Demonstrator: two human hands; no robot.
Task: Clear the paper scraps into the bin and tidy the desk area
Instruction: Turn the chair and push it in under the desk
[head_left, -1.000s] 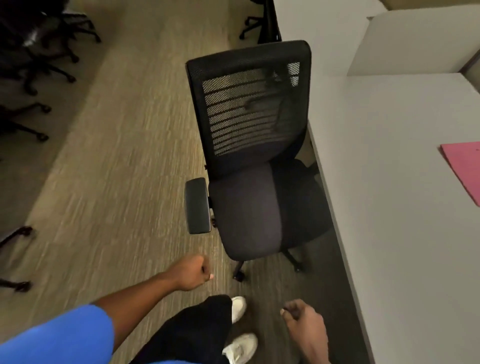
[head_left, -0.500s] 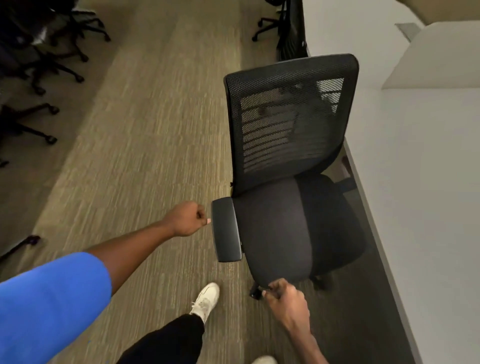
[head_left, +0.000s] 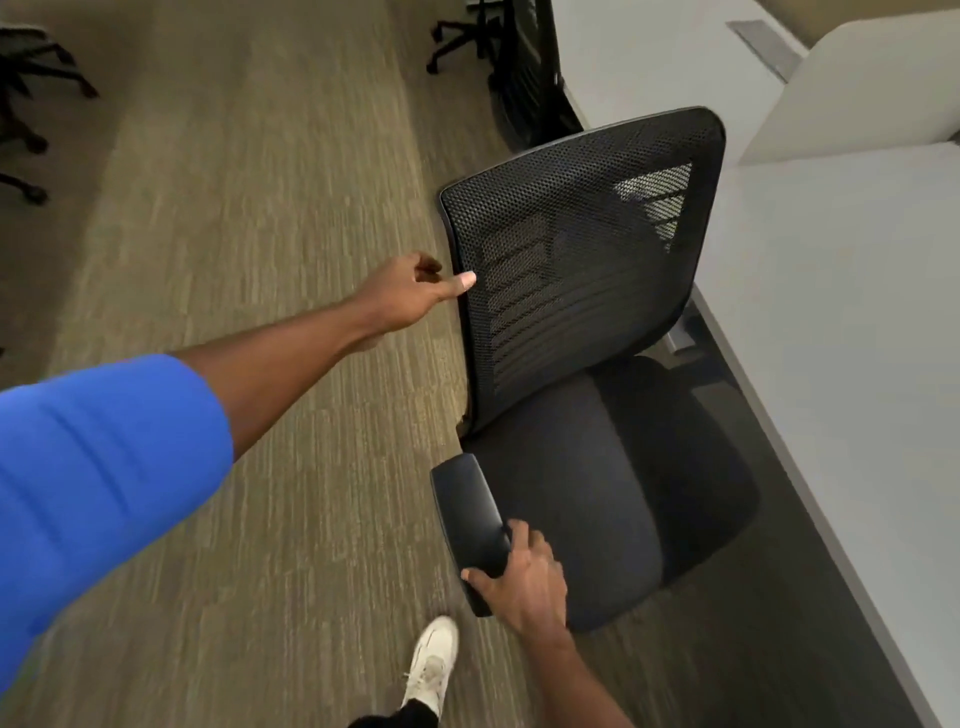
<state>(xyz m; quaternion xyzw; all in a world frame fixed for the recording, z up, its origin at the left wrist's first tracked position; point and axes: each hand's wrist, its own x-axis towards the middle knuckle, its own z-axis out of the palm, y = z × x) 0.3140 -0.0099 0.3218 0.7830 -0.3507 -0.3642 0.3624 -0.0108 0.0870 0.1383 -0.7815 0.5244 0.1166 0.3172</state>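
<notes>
- My left hand (head_left: 410, 291) pinches the left edge of the chair (head_left: 597, 415) backrest (head_left: 576, 260), thumb on the mesh.
- My right hand (head_left: 524, 577) clasps the armrest (head_left: 467, 514).
- The chair stands just beside the desk (head_left: 831, 312).

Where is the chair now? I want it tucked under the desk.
In the head view the chair stands right of centre on the carpet, beside the desk edge, with the left hand at its backrest and the right hand on its armrest.

The black office chair (head_left: 582, 364) is blocking the desk (head_left: 841, 322) edge on the right — carpet (head_left: 260, 208) on the left is lying open.
</notes>
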